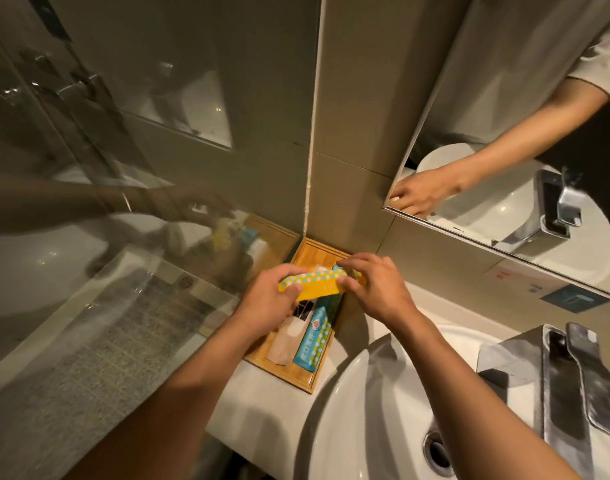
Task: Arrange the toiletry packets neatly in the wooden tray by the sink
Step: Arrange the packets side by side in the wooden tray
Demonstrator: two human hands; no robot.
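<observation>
A wooden tray sits on the white counter in the corner, left of the sink. Above its middle I hold a yellow packet with a dotted band crosswise: my left hand grips its left end and my right hand pinches its right end. Below it in the tray lie a blue dotted packet lengthwise, a pale beige packet beside it on the left, and a dark packet partly hidden under my left hand. The tray's far end is mostly covered by my hands.
A white round sink basin with a drain lies right of the tray. A chrome tap stands at the right. A mirror hangs above it. A glass partition rises on the left, close to the tray.
</observation>
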